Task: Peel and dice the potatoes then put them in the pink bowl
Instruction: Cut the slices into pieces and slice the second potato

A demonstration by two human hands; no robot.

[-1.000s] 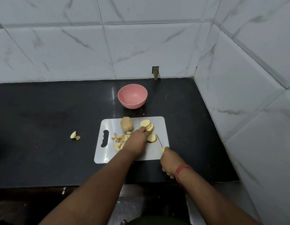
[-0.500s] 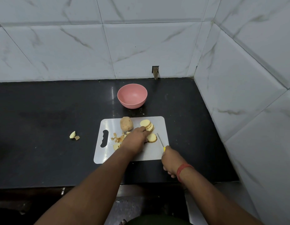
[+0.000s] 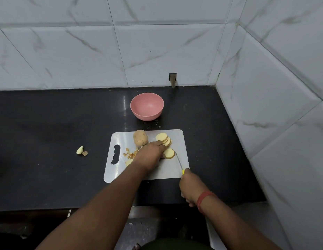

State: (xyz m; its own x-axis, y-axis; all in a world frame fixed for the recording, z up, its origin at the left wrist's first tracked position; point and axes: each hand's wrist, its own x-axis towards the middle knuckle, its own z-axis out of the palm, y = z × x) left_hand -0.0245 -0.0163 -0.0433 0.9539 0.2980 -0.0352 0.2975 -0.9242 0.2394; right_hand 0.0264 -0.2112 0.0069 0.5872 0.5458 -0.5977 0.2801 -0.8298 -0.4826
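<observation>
On the white cutting board (image 3: 168,170) lie a whole unpeeled potato (image 3: 140,137), a fanned row of potato slices (image 3: 163,138), one thick slice (image 3: 169,153) and several small diced bits (image 3: 130,154). My left hand (image 3: 150,155) lies over the board's middle and its fingers hold the thick slice from the left. My right hand (image 3: 191,186) grips a yellow-handled knife (image 3: 179,162), whose blade points at the thick slice just to its right. The pink bowl (image 3: 147,106) stands behind the board with nothing in it.
Two potato scraps (image 3: 81,151) lie on the black counter (image 3: 48,138) left of the board. White tiled walls close the back and the right side. A small fitting (image 3: 173,80) sits in the back wall. The counter's front edge runs just below the board.
My left hand has shifted slightly on the thick slice. The knife has stayed beside the slice, with barely any movement.
</observation>
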